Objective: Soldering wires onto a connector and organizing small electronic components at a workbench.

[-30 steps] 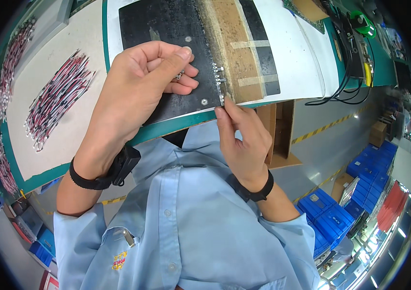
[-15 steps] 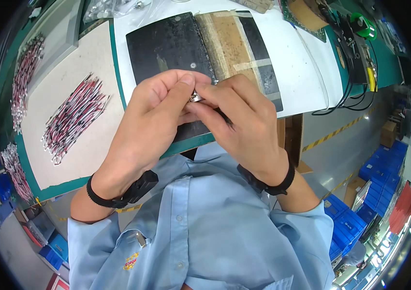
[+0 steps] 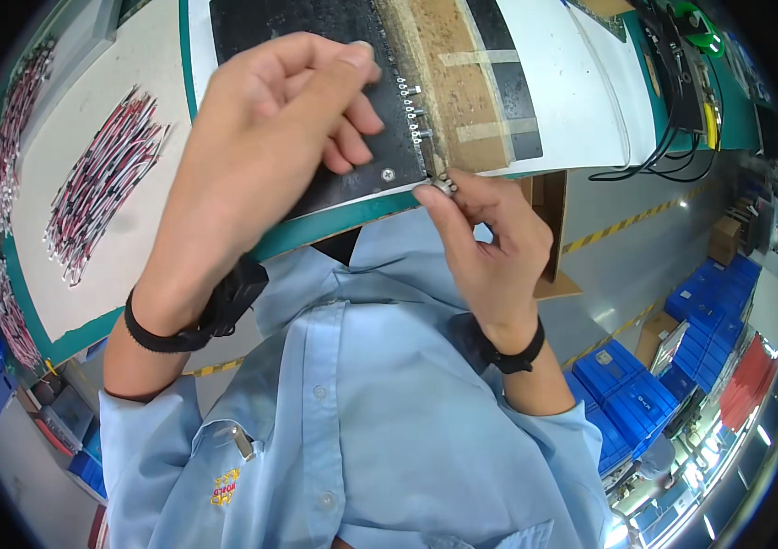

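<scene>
My left hand (image 3: 265,156) lies flat on a black plate (image 3: 334,55) on the white bench top, fingers spread over it. A row of small metal pins (image 3: 410,110) stands along the plate's right edge. My right hand (image 3: 485,242) pinches a small metal part (image 3: 445,184) between thumb and forefinger at the plate's near right corner, by the bench's green edge (image 3: 334,224). Beside the pins lies a brown board with tape strips (image 3: 462,82).
Bundles of red, white and black wires (image 3: 101,178) lie on the bench at left, more bundles (image 3: 18,119) further left. Black cables (image 3: 673,137) hang at the right. Blue bins (image 3: 682,357) are stacked on the floor at the right.
Half a second ago both hands were together over the plate's near edge. Now my left hand is flat on the plate and my right hand has gone to the plate's near right corner.
</scene>
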{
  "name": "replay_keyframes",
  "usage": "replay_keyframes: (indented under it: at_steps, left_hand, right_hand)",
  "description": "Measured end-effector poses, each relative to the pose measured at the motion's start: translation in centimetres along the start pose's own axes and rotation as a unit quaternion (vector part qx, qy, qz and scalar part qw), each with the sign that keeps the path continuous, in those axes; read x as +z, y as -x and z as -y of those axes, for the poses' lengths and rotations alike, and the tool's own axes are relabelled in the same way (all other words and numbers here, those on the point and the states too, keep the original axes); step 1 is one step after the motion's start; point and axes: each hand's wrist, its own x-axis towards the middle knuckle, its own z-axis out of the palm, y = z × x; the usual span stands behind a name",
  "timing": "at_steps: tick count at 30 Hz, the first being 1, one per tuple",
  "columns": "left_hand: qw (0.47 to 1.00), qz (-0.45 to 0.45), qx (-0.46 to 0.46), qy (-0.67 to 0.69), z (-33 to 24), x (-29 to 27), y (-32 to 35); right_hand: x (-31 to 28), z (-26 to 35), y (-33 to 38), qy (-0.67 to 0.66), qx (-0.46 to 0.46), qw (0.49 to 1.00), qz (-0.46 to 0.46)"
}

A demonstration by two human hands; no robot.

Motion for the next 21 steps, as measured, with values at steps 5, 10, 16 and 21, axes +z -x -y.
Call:
replay_keyframes:
  at_steps: [5, 10, 16, 21]
  left_hand:
    - [0.997, -0.011, 0.000, 0.074, 0.5, -0.5, -0.3]
    - [0.998, -0.014, -0.009, 0.065, 0.9, -0.5, -0.4]
    - [0.998, -0.023, -0.051, 0.003, -2.3, -0.5, 1.9]
    - [0.976, -0.131, -0.007, -0.173, -8.5, -6.3, 5.5]
  right_hand:
    - [0.6, 0.4, 0.5, 0.038, -0.026, 0.999, -0.014]
    - [-0.1, 0.5, 0.2, 0.068, -0.065, 0.996, 0.014]
    - [-1.4, 1.2, -2.2, 0.123, -0.007, 0.986, 0.116]
    - [-6.0, 6.4, -8.2, 0.062, 0.149, 0.966, 0.200]
